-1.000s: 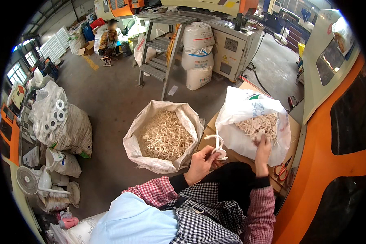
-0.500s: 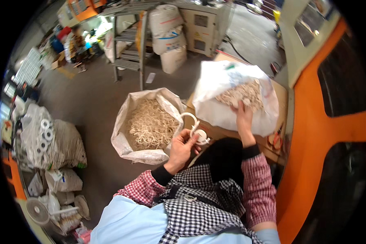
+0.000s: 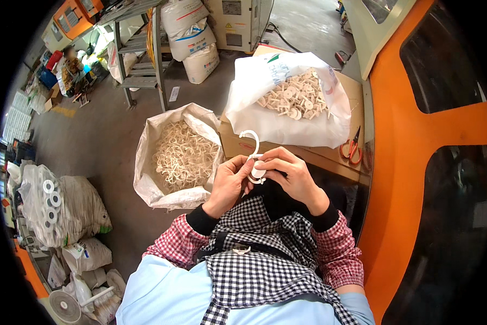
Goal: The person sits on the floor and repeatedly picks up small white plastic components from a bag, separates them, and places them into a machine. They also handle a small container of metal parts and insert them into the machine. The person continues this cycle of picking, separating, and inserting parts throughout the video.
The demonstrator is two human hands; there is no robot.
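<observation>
My left hand (image 3: 232,183) pinches a white plastic hook (image 3: 256,142), its curved end rising above the fingers. Against it, the fingers of my right hand (image 3: 293,176) close on a small white disc piece (image 3: 258,171). Both hands meet in front of my lap; the fingers partly hide where the two parts touch. Left of them stands an open woven sack (image 3: 144,181) full of thin curved white hooks (image 3: 181,157). Beyond my right hand, an open white plastic bag (image 3: 249,89) holds many disc-headed pegs (image 3: 296,97).
The plastic bag lies on a cardboard box (image 3: 330,162), with orange-handled scissors (image 3: 353,150) at its right. An orange machine (image 3: 395,179) walls the right side. Metal steps (image 3: 140,82) and stacked sacks (image 3: 192,40) stand behind. Bagged white rings (image 3: 51,200) and a fan (image 3: 64,306) are on the left.
My right hand has come back from the pegs in the plastic bag to the hook in my left hand. The view has shifted, and the scissors show more fully.
</observation>
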